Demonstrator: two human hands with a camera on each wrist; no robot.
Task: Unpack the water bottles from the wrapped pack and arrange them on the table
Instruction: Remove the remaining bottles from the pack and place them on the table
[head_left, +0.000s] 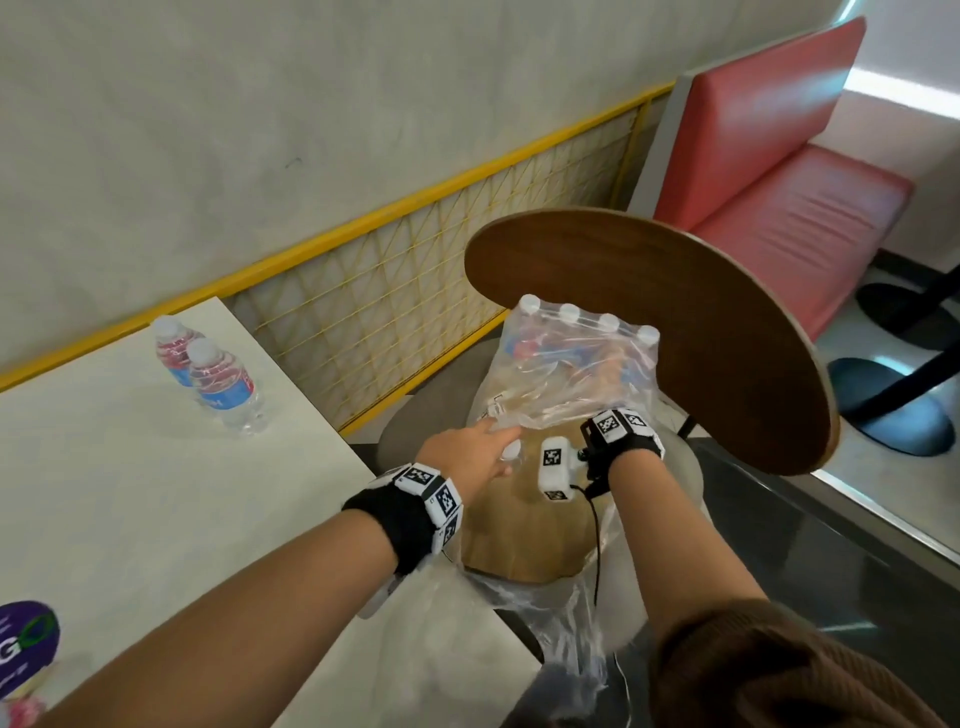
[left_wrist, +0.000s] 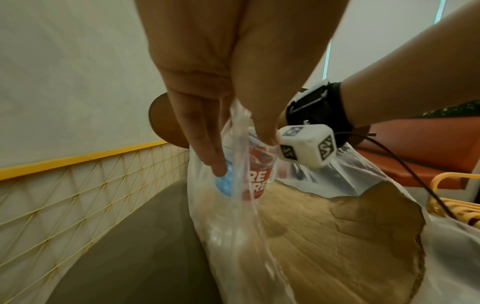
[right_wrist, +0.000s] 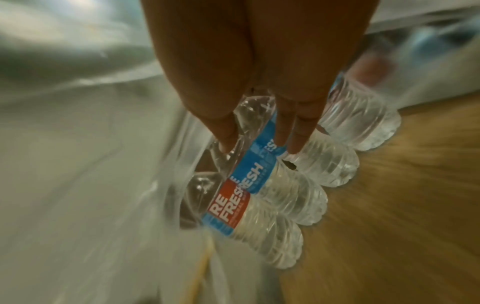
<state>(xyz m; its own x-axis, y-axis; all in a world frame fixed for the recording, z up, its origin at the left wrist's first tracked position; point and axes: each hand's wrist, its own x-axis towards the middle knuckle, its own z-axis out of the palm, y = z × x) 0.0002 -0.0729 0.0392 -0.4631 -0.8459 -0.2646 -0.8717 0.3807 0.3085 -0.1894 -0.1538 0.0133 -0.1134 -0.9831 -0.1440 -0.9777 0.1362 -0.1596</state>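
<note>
Wrapped pack (head_left: 576, 364) sat on a chair at 1 o'clock of the white table (head_left: 130, 493), four caps showing through torn film. Left hand (head_left: 467, 452) pinched the loose plastic wrap (left_wrist: 233, 205) between thumb and fingers (left_wrist: 207, 156). Right hand (right_wrist: 259, 72) reached inside, fingers (right_wrist: 301, 135) extended onto a bottle (right_wrist: 262, 170), not curled. Two bottles (head_left: 218, 374) stood touching at 11 o'clock on the table.

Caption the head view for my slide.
Left hand lifts clear plastic wrap; two labelled water bottles stand on white table.
</note>
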